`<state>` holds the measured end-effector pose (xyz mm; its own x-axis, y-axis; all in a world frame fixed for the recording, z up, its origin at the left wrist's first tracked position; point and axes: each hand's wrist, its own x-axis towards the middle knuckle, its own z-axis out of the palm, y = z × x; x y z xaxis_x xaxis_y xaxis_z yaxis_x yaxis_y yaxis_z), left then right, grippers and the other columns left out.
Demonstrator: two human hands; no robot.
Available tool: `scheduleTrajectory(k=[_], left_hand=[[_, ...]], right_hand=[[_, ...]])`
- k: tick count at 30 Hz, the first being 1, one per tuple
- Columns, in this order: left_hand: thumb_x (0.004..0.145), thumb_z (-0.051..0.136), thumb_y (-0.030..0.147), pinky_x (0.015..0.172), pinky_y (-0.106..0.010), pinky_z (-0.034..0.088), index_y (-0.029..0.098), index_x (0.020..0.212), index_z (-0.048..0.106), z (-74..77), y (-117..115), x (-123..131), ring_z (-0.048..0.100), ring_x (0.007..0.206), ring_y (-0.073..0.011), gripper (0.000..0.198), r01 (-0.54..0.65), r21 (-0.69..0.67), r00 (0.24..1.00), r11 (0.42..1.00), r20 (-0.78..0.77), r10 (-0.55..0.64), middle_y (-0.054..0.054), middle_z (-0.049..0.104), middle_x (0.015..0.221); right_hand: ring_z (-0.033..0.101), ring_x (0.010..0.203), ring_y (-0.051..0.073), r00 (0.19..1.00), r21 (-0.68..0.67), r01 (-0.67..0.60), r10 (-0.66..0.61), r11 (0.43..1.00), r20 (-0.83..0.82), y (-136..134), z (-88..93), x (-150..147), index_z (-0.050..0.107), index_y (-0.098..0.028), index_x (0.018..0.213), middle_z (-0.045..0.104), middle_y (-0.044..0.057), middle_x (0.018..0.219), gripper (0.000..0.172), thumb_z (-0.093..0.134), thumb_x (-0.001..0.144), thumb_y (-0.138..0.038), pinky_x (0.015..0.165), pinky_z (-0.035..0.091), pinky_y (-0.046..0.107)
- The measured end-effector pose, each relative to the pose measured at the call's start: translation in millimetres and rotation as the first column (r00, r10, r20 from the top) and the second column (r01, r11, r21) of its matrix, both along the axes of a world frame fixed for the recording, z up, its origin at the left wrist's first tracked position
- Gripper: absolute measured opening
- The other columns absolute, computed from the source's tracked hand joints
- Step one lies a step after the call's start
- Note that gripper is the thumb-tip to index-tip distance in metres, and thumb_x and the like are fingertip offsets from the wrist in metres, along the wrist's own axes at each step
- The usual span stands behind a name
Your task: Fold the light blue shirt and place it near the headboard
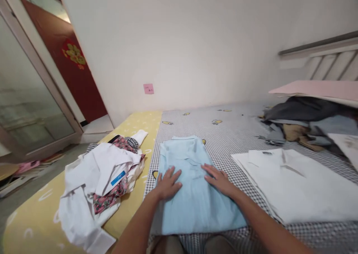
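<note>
A light blue collared shirt point(192, 205) lies folded flat on the checked bedsheet in front of me, its collar pointing toward the wall. My left hand point(168, 184) rests on the shirt's left side, fingers spread. On its right side lies my right hand point(219, 179), palm down with the fingers apart. Neither hand grips the cloth. To the right is a folded white shirt point(296, 194) with a dark label at the collar. A loose heap of clothes, with a white garment point(103, 168) on top, sits to the left.
The bed has a yellow patterned cover point(36, 216) at left and a checked sheet point(232, 129) at right. Dark clothes point(299, 110) pile up under a pink board point(319, 89) near the headboard point(332, 65). A pink note point(148, 88) sticks to the wall.
</note>
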<state>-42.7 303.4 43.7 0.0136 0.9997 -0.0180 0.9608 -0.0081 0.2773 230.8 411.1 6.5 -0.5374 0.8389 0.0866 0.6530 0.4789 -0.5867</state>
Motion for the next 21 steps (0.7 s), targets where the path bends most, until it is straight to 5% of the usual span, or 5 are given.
scheduleTrajectory(k=[5, 9, 13, 17, 21], left_hand=[[0.103, 0.028, 0.044, 0.121, -0.051, 0.029, 0.028, 0.157, 0.025, 39.6, -34.0, -16.8, 0.018, 0.155, -0.0255, 0.057, -0.074, 0.321, 0.997, 0.944, 0.052, 0.06, -0.011, 0.011, 0.17], [0.099, 0.045, 0.036, 0.12, -0.051, 0.032, 0.037, 0.154, 0.033, -6.4, -107.9, -48.2, 0.028, 0.152, -0.0279, 0.056, 0.023, 0.57, 0.991, 0.821, -0.123, 0.058, -0.006, 0.026, 0.167], [0.074, 0.08, 0.035, 0.119, -0.056, 0.034, 0.044, 0.155, 0.024, -66.9, -163.4, -65.2, 0.039, 0.146, -0.0346, 0.099, 0.164, 0.446, 0.901, 0.88, -0.432, 0.051, -0.006, 0.036, 0.161], [0.067, 0.086, 0.03, 0.119, -0.057, 0.034, 0.045, 0.155, 0.015, -83.5, -168.4, -57.3, 0.04, 0.145, -0.0318, 0.115, 0.176, 0.36, 0.854, 0.916, -0.519, 0.04, -0.006, 0.034, 0.161], [0.072, 0.076, 0.012, 0.117, -0.061, 0.035, 0.047, 0.154, 0.016, -84.8, -149.1, -47.2, 0.039, 0.146, -0.0311, 0.107, 0.094, 0.315, 0.871, 0.945, -0.486, 0.075, -0.004, 0.031, 0.161]], right_hand=[[0.028, 0.151, 0.022, 0.866, -0.003, 0.111, -0.099, 0.994, -0.49, -5.4, 39.8, 51.1, 0.024, -0.028, 0.158, 0.025, 0.007, 0.166, 0.07, 0.036, 0.097, -0.06, 0.121, 0.029, 0.047], [0.027, 0.151, 0.027, 0.961, 0.231, 0.066, 0.001, 0.971, -0.278, -55.8, 29.2, 96.1, 0.031, -0.029, 0.157, 0.028, 0.008, 0.165, 0.07, 0.05, 0.094, -0.053, 0.123, 0.025, 0.051], [0.026, 0.151, 0.03, 0.995, 0.384, -0.095, 0.077, 0.919, 0.06, -100.7, -20.5, 117.9, 0.033, -0.033, 0.156, 0.021, 0.005, 0.167, 0.076, 0.06, 0.085, -0.029, 0.122, 0.029, 0.053], [0.028, 0.15, 0.03, 0.989, 0.447, -0.106, 0.047, 0.888, 0.141, -105.9, -64.3, 112.5, 0.024, -0.035, 0.159, 0.022, 0.003, 0.166, 0.092, 0.058, 0.075, -0.015, 0.12, 0.032, 0.056], [0.028, 0.15, 0.032, 0.983, 0.425, -0.113, 0.039, 0.898, 0.178, -94.9, -76.5, 99.8, 0.026, -0.038, 0.158, 0.035, 0.002, 0.161, 0.086, 0.057, 0.079, -0.02, 0.119, 0.025, 0.065]])
